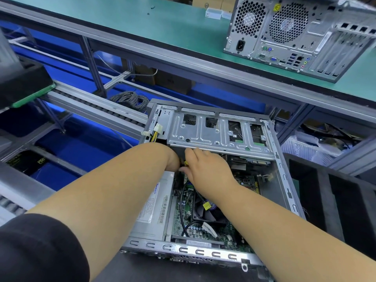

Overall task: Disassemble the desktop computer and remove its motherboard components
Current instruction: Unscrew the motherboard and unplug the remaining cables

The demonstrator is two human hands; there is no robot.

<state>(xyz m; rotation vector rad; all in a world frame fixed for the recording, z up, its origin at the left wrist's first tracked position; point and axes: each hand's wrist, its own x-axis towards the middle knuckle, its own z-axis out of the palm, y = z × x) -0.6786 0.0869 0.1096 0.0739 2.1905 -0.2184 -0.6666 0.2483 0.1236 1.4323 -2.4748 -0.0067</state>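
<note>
Both hands are in the open desktop case (284, 180), my right hand (205, 167) pinching a yellow-tipped cable connector (185, 163) just under the drive cage (215, 129), left hand (173, 159) buried beside it, grip hidden, motherboard (183, 220) below my wrists.

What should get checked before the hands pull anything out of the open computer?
1. Side cover off the case: ok.
2. Drive cage lifted clear of the board: not ok, it hangs over both hands.
3. Left hand has a firm grip: cannot tell, its fingers are hidden under the cage.
4. Right hand has hold of the yellow piece: cannot tell.
5. Black cable off the board: not ok, it loops over it.
6. Fan unplugged: cannot tell.
</note>
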